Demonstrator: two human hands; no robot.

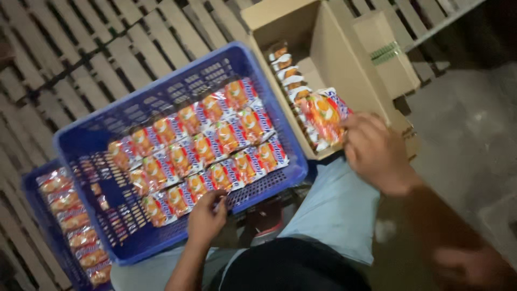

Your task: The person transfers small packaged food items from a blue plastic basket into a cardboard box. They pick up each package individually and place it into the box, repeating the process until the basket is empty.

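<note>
Your right hand (377, 153) is closing around a bunch of snack packets (323, 116) at the cardboard box (344, 64) rim, while your left hand (207, 215) is pinching a packet edge in the blue crate (177, 97), steadying its tight rows.

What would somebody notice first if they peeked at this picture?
Probably the big blue crate in the middle, filled with rows of shiny orange snack packets. At its near edge the left hand touches a packet. To the right, the right hand grips a packet at the open cardboard box, where more packets stand on edge.
</note>
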